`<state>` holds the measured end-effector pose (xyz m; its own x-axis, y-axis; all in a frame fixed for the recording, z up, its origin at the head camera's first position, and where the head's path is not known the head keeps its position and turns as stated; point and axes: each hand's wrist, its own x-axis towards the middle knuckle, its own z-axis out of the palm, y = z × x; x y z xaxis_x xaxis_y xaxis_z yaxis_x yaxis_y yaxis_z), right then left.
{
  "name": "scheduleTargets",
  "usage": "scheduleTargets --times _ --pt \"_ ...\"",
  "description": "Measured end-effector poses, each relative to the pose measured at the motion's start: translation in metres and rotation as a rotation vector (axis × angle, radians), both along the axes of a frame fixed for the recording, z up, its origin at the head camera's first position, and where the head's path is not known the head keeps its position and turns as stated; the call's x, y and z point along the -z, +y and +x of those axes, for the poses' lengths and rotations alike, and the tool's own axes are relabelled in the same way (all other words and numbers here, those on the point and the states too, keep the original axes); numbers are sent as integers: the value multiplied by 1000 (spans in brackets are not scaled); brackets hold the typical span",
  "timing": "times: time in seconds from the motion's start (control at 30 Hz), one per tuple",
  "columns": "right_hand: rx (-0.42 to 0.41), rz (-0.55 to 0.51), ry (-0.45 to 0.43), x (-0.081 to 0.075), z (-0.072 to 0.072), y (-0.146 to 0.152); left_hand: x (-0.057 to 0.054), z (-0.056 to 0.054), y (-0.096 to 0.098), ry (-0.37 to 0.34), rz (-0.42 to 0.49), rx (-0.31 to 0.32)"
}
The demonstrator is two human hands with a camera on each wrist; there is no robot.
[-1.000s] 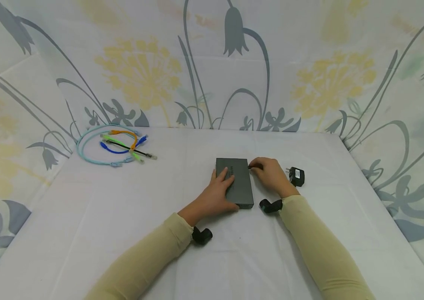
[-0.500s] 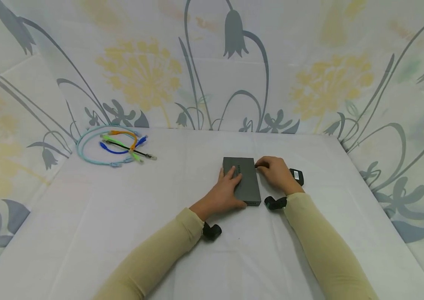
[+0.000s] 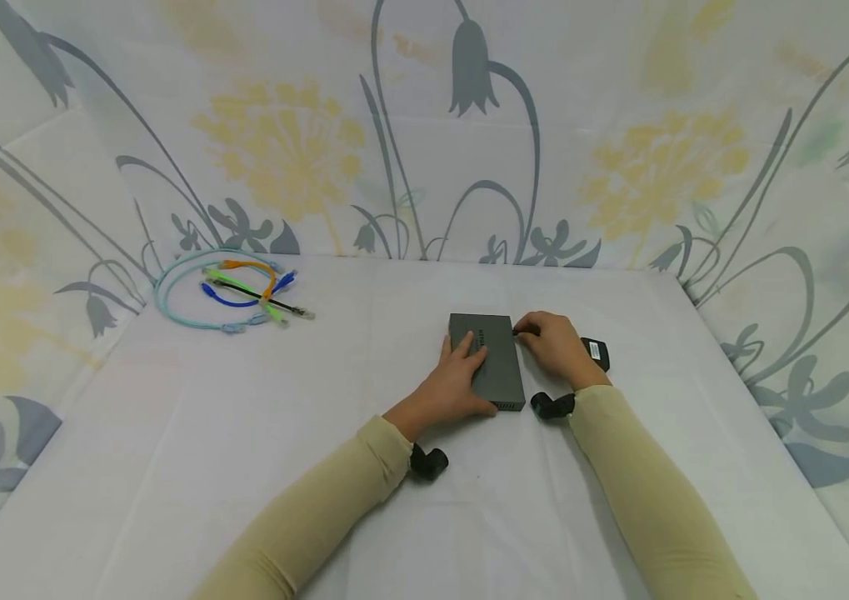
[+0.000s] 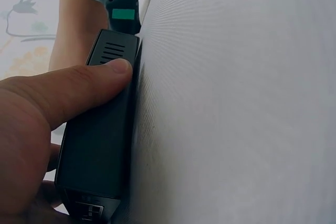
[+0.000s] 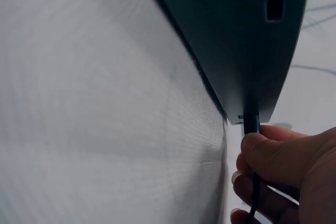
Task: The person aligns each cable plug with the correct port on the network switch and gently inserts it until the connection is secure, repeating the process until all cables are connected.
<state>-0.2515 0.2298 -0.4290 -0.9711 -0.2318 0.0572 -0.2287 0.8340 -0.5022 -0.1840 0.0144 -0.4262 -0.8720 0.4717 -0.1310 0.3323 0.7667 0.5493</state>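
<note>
A dark grey network switch (image 3: 499,371) lies flat on the white tabletop. My left hand (image 3: 450,387) holds it from the left, fingertips on the top face and thumb (image 4: 113,74) along the vented near end. With thumb and forefinger, my right hand (image 3: 555,346) pinches a small black power plug (image 5: 251,124) at the far end of the switch's right side. The plug meets the switch; how deep it sits cannot be told. Its black cord (image 5: 256,192) runs down past the curled fingers. Partly behind my right wrist lies the black power adapter (image 3: 598,353).
At the back left of the tabletop (image 3: 244,450) is a pile of network cables: a looped light blue one (image 3: 169,312), an orange one (image 3: 271,279), and others in blue, green and black. Flowered cloth (image 3: 424,133) stands behind and at both sides.
Both hands and the switch have shifted slightly right together, mostly in the first half second. My right wrist now covers more of the adapter. Both holds are the same.
</note>
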Motion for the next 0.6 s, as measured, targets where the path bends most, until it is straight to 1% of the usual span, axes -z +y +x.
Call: scheduleTargets --times 0.2,0.27,0.37,0.5,0.6 --pt "1 30 4 -2 1 -3 0 0 0 -20 20 -5" --pt "4 44 1 -2 4 -5 0 0 -1 -24 26 2" --pt "-7 49 -13 -4 12 -8 0 0 -4 -20 24 16" --pt "-68 39 -5 -10 25 -15 1 0 -11 -22 18 26" --pt "-134 67 8 -13 32 -20 1 1 -15 -32 24 30"
